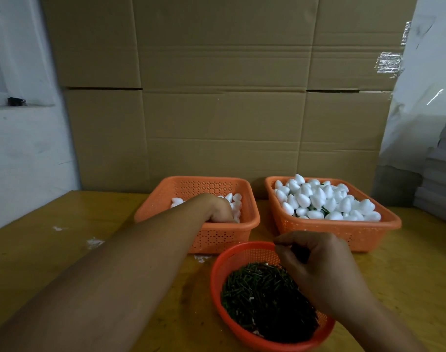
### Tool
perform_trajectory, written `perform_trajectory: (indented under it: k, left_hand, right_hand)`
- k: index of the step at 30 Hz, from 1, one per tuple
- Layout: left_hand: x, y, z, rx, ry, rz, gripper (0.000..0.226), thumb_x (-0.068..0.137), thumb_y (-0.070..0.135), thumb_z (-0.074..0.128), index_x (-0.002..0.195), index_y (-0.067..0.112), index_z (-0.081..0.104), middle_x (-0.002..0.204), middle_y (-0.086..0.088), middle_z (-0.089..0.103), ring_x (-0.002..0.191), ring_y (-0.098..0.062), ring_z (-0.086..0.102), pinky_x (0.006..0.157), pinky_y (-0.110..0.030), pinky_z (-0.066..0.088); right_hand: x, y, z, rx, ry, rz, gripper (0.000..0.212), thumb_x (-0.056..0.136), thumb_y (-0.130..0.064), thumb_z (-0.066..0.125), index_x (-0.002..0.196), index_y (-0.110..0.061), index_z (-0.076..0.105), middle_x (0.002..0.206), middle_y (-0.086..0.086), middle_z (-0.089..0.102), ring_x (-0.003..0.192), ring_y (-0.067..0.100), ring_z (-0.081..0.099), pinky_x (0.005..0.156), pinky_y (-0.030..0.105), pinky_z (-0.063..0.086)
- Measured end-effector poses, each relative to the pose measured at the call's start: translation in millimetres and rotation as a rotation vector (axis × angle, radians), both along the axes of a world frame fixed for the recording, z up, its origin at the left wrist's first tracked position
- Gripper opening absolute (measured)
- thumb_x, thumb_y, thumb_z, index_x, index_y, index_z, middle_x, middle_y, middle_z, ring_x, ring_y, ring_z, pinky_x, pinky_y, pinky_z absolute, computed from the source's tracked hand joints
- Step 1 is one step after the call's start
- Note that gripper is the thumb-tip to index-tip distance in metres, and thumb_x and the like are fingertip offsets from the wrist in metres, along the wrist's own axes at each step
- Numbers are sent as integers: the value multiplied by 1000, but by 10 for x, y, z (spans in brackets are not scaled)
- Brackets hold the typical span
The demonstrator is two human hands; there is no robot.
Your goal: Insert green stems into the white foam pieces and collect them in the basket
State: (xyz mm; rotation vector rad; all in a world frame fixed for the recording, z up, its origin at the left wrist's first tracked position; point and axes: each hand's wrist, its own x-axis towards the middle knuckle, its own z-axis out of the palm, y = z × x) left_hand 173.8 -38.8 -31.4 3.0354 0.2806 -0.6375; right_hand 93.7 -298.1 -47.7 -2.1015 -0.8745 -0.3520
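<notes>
Foam pieces (pixel 323 199): two orange baskets (pixel 338 228); one round stem basket (pixel 242 252).

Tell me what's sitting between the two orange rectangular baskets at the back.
Nothing sits there: the head view shows only a narrow strip of bare wooden table between the left basket and the right basket.

The left hand (pixel 220 209) reaches down among white foam pieces (pixel 233 199) in the left orange basket (pixel 166 196). The right hand (pixel 316 260) hovers, fingers curled, over a round red basket (pixel 218 273) of green stems (pixel 262 295). The right orange basket (pixel 343 231) is heaped with foam pieces, some showing green stems
</notes>
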Motion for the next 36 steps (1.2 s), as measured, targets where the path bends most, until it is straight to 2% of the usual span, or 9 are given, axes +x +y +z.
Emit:
perform_trajectory:
  k: [7, 11, 13, 16, 20, 22, 25, 31, 36]
  left_hand:
    - [-29, -16, 15, -27, -10, 17, 94, 93, 55, 60, 158, 36, -5, 160, 2, -36, 149, -33, -26, 119, -59, 4]
    - [-49, 31, 23, -85, -44, 24, 76, 94, 43, 64, 157, 36, 22, 163, 7, -28, 151, -30, -21, 120, -54, 5]
    - [-70, 51, 33, -197, -84, 83, 62, 91, 32, 69, 148, 33, 45, 168, 4, -3, 154, -29, 5, 120, -50, 22]
    - [-97, 97, 47, -430, -239, 191, 38, 83, 21, 79, 117, 35, 70, 151, -1, 43, 127, -26, 54, 100, -43, 52]
    - [-215, 100, 119, -709, -424, 159, 37, 84, 10, 79, 117, 22, 69, 110, 5, 63, 92, -14, 71, 67, -27, 60]
    - [-333, 73, 169, -806, -487, 131, 34, 88, 2, 73, 117, 18, 68, 98, -8, 70, 77, -18, 72, 74, -37, 63]
    - [-547, 3, 242, -817, -598, 42, 36, 90, -3, 68, 118, 20, 68, 93, -13, 69, 75, -24, 67, 81, -51, 59]
    - [-1010, -217, 255, -955, -755, -87, 34, 90, 2, 69, 115, 25, 70, 102, -14, 69, 78, -17, 69, 75, -31, 60]
    - [-1282, -355, 185, -1014, -817, -127, 38, 92, 1, 67, 121, 25, 69, 110, -10, 69, 92, -30, 68, 77, -31, 58]
  right_hand:
    - [-15, 17, -13, 10, -18, -6, 12, 85, -18, 76, 91, -28, 80, 61, -16, 69, 51, -2, 61, 47, 13, 42]
    - [-15, 24, -19, 7, -21, -12, 11, 84, -19, 77, 90, -27, 80, 59, -16, 68, 50, -2, 60, 47, 11, 39]
    - [-20, 21, -17, 8, -19, -14, 11, 84, -19, 76, 89, -28, 80, 58, -17, 68, 50, -1, 61, 47, 13, 41]
    - [-23, 13, -9, 1, -9, -9, 11, 85, -22, 76, 90, -30, 80, 61, -18, 69, 53, -1, 62, 50, 15, 44]
    - [-29, 6, -1, 8, -33, -9, 10, 83, -21, 76, 88, -29, 80, 61, -19, 69, 54, -3, 62, 51, 13, 43]
    - [-36, 16, -4, 8, -42, -12, 10, 83, -20, 77, 87, -29, 80, 61, -21, 68, 55, -4, 62, 52, 11, 43]
    - [-46, 33, -14, -17, -37, -5, 10, 83, -19, 77, 85, -29, 79, 63, -22, 69, 56, -3, 62, 52, 11, 43]
    - [-63, 54, -32, -60, -32, 16, 8, 84, -22, 77, 87, -29, 79, 60, -19, 67, 52, -2, 60, 49, 11, 41]
    - [-61, 57, -26, -81, -31, 19, 8, 85, -22, 76, 89, -29, 79, 58, -18, 65, 49, -1, 58, 47, 12, 40]
